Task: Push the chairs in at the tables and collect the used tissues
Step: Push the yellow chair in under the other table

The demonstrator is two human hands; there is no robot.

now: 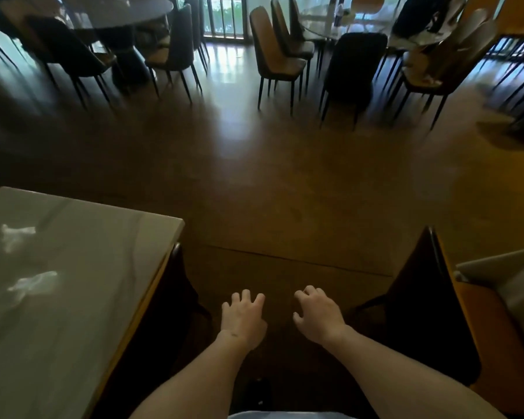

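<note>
Two tissues (18,234) lie on the table (103,252); no legible writing.

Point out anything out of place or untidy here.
Two crumpled tissues lie loose on the near table at left. Across the room, an orange chair and a dark chair stand pulled out from the far round table.

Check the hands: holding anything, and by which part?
Nothing held. Left hand and right hand hang over the floor, fingers loosely curled. Both tissues lie untouched on the table.
</note>
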